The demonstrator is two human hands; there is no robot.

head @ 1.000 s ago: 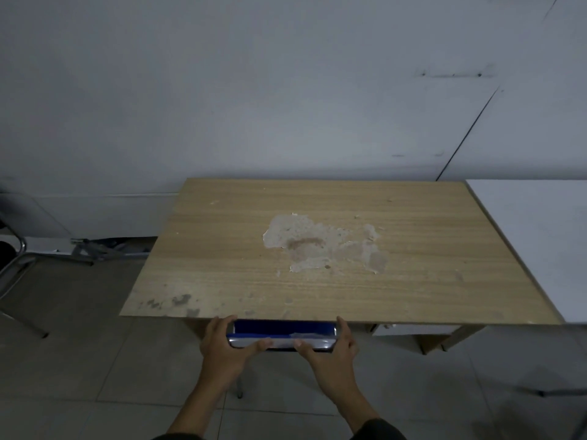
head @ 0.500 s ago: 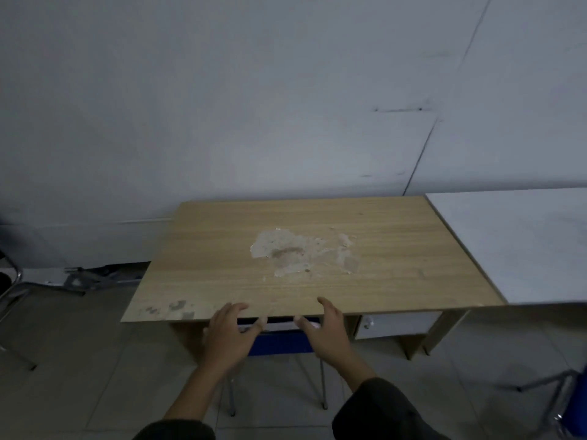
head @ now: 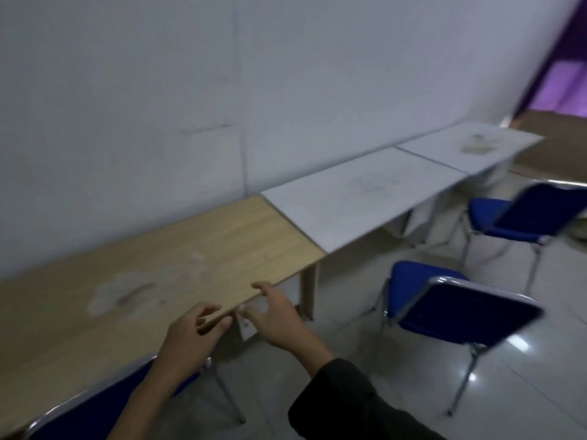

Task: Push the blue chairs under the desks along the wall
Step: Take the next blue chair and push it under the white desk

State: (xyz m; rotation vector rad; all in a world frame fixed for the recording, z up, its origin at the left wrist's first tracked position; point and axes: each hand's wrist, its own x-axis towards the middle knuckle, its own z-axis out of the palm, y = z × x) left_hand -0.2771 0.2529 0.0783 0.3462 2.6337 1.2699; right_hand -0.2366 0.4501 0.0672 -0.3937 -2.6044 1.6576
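A wooden desk (head: 133, 281) with a worn patch stands against the wall. One blue chair (head: 95, 411) is tucked under its front edge, only the backrest showing at the bottom left. My left hand (head: 190, 338) and my right hand (head: 276, 315) hover open above that desk's front edge, holding nothing. A second blue chair (head: 451, 309) stands out on the floor in front of a white desk (head: 359, 198). Farther right, a third blue chair (head: 527, 217) stands in front of another white desk (head: 470, 147). The picture is blurred.
The grey wall (head: 158, 90) runs behind all three desks. Light floor tiles (head: 349, 369) lie between me and the two standing chairs. A purple curtain (head: 565, 74) and a brown surface (head: 552, 154) show at the far right.
Both hands have let go of the first chair's backrest and lifted, fingers apart. My view has swung right, so the two white desks and two more blue chairs have come into sight.
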